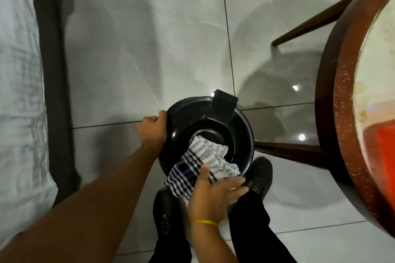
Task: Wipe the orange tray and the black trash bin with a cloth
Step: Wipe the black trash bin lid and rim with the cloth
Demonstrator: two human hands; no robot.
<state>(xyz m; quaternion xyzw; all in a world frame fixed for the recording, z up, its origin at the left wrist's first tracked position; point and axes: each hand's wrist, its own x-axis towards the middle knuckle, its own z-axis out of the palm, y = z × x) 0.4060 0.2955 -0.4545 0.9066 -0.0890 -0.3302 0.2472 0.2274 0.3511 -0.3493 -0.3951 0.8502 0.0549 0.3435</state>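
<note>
The round black trash bin (192, 117) stands on the tiled floor right in front of my feet, seen from above, with its pedal sticking out at the far side. My left hand (152, 129) grips the bin's left rim. A blue-and-white checked cloth (198, 163) lies across the bin's lid and near rim. My right hand (213, 194) presses flat on the cloth's near edge, fingers spread and blurred. The orange tray (382, 156) shows only as a corner on the round table at the right edge.
A round wooden table (346, 126) with dark legs (286, 151) stands close on the right. A bed with pale sheets (19, 92) runs along the left. My dark shoes (259, 175) flank the bin. Grey tiled floor (149, 49) stretches ahead.
</note>
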